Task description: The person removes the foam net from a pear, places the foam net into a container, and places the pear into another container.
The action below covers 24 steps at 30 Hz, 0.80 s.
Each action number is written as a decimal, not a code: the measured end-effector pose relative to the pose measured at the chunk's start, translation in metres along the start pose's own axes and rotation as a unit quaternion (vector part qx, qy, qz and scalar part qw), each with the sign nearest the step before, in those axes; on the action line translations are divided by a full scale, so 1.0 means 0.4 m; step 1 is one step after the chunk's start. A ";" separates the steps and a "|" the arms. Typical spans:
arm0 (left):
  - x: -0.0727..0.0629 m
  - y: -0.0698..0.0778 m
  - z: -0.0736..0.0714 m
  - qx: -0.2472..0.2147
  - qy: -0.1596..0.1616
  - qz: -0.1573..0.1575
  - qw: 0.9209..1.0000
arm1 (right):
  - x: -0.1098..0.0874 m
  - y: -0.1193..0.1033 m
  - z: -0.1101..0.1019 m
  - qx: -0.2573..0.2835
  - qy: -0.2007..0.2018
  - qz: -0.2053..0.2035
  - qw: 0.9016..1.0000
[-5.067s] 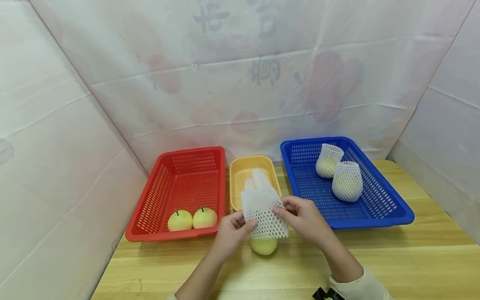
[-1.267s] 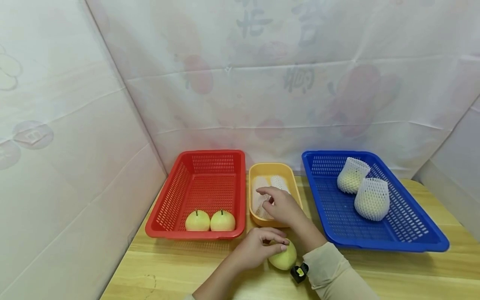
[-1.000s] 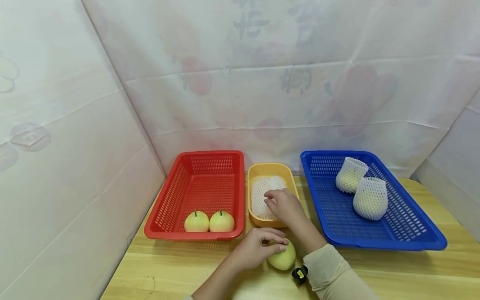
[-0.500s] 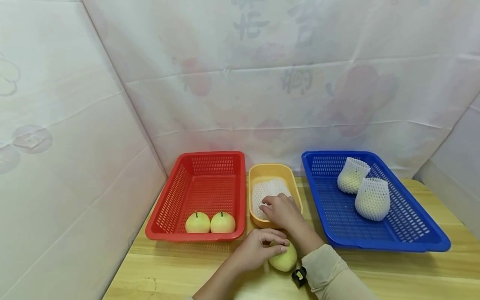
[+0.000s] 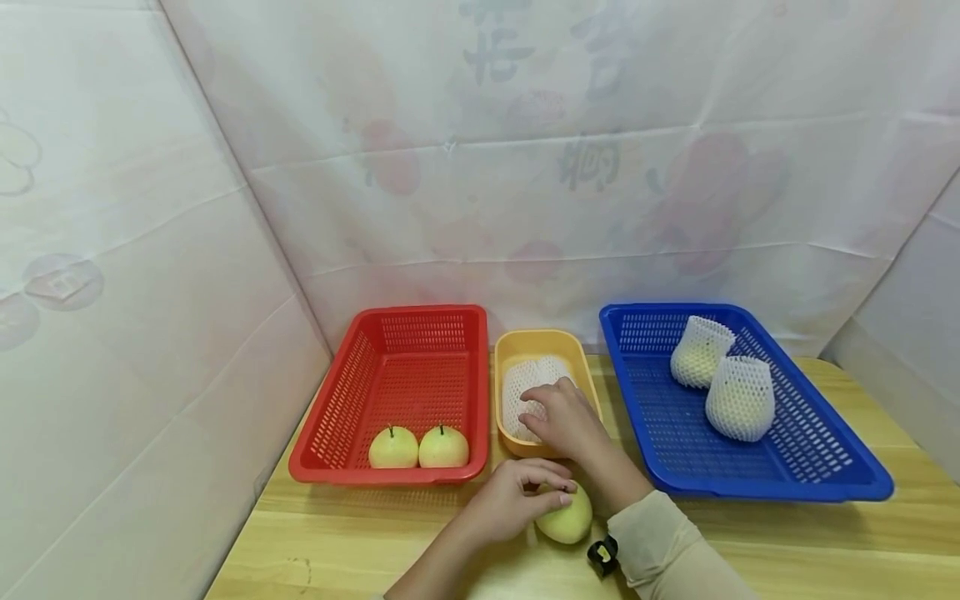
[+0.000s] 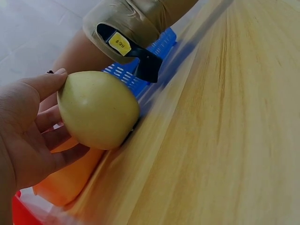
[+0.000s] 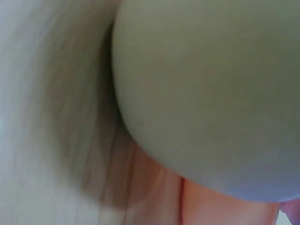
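Lower centre, our left hand (image 5: 516, 498) grips a pear (image 5: 568, 520), seemingly steadying it; our right hand (image 5: 567, 422) half-curls, its hold unclear.

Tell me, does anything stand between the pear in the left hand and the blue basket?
Yes, the right arm: it crosses between the pear and the blue basket. The basket's raised near rim stands there too.

Smooth, faintly glossy skin on pear (image 6: 98, 110); plastic in red basket (image 5: 480, 392); matt foam in nets (image 5: 516, 396); wood grain on tabletop (image 6: 211, 140).
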State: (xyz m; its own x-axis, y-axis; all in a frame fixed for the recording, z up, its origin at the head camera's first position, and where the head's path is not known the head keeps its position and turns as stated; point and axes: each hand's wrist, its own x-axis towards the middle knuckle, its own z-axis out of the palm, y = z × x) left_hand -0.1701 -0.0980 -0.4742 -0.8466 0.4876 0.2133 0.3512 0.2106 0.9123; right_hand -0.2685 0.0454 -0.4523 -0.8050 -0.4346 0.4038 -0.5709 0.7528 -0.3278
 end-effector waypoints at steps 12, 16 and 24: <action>0.000 0.005 0.005 0.008 0.002 -0.007 1.000 | -0.049 -0.007 -0.043 0.045 0.020 -0.007 0.999; 0.001 0.003 0.009 0.010 -0.004 -0.012 1.000 | -0.077 -0.012 -0.070 0.067 0.004 0.004 0.998; -0.002 -0.006 0.008 -0.016 -0.010 -0.032 0.999 | -0.103 -0.019 -0.144 0.172 -0.069 0.009 0.983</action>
State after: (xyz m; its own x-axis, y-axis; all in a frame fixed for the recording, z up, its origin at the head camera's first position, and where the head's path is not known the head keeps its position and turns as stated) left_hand -0.1692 -0.0962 -0.4777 -0.8583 0.4915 0.1471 0.2830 0.2144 0.9348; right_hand -0.2218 0.0861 -0.4171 -0.8159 -0.5042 0.2830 -0.5584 0.5600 -0.6121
